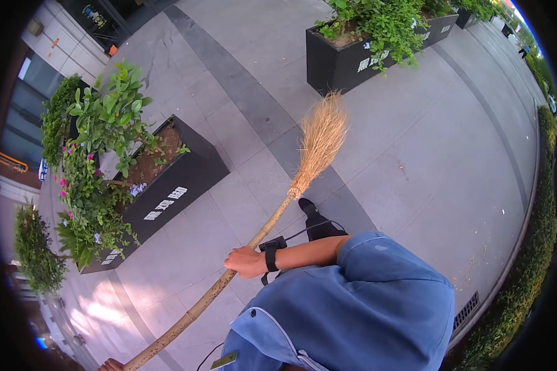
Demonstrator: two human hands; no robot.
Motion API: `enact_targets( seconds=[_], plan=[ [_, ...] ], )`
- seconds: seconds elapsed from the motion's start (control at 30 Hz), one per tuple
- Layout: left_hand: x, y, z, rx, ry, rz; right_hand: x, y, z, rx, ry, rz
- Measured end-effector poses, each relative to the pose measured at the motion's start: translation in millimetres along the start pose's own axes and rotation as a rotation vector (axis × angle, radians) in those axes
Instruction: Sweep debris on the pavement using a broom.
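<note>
Blue shirt cloth point(377, 309) fills the foreground; past it, a straw broom point(269, 226) reaches diagonally over the grey paving point(414, 198), its bristle head point(322, 136) pointing away from the person. Both hands are set well apart along the broom: the right hand point(246, 262) is closed round the middle of the handle, and the left hand point(111, 365), partly cut off at the lower edge, appears to grip the upper part. That wide spacing should give good leverage, the right guiding while the left pivots. Whether the bristles touch the ground, I cannot tell; a light, even press would serve better than digging in. A dark shoe point(306, 203) sits near the bristle head's base, so strokes ought to clear it. Shorter strokes seem wise by the far planter point(328, 68) and the left planter point(198, 167).
</note>
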State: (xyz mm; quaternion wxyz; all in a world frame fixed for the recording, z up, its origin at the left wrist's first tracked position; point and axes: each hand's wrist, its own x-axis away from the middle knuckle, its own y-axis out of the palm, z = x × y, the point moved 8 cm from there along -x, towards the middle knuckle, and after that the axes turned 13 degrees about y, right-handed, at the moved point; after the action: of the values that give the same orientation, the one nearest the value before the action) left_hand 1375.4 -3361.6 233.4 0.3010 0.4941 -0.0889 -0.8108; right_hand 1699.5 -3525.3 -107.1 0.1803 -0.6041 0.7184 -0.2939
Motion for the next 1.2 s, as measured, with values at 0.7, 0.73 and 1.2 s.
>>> enact_targets(
  seconds=[0.7,0.73,1.2],
  plan=[
    [-180.3,206.6,-544.5,0.041,-0.127,-0.265,-266.2,-470.3,367.7,-0.036,0.09,0.721],
    [-181.1,232.4,-591.3,0.06,-0.189,-0.398,-264.4,-486.3,409.0,-0.07,0.16,0.797],
    [-183.9,333.0,-739.7,-0.452,-0.184,-0.395,-333.9,-494.3,550.5,-0.193,0.184,0.644]
  ],
)
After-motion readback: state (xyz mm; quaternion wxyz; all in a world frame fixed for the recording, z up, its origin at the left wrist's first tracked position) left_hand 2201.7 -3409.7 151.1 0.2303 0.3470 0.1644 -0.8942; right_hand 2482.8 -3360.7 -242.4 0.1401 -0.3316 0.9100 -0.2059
